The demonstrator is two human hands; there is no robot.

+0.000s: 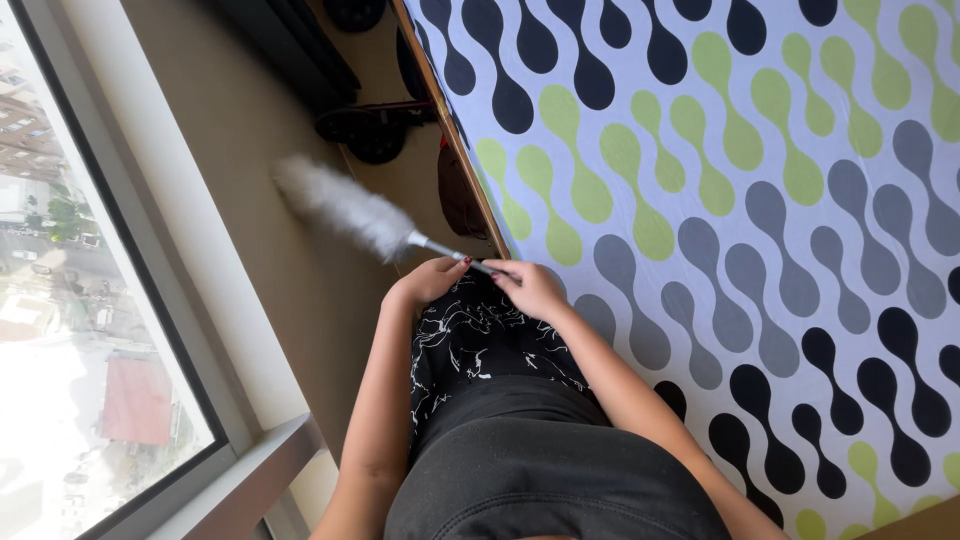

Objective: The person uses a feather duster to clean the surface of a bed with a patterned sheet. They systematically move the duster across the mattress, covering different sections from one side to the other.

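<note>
Both hands, left hand (428, 280) and right hand (530, 288), grip closed on a feather duster (345, 207); its blurred head, just beyond, could strike the bed frame (462, 150) alongside.

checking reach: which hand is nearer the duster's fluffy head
Left. The left hand holds the handle just behind the duster's fluffy head; the right hand holds farther back.

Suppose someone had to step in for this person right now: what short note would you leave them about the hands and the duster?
Left hand: closed around the feather duster handle, near the fluffy head.
Right hand: gripping the handle's rear end.
Duster: fluffy white head points out over the tan floor, between the window and the bed's wooden edge; head looks blurred.
Nearby: patterned bedsheet on the right, dark wheeled item on the floor ahead.
Done or left: cannot tell from this view; no visible dust.
</note>
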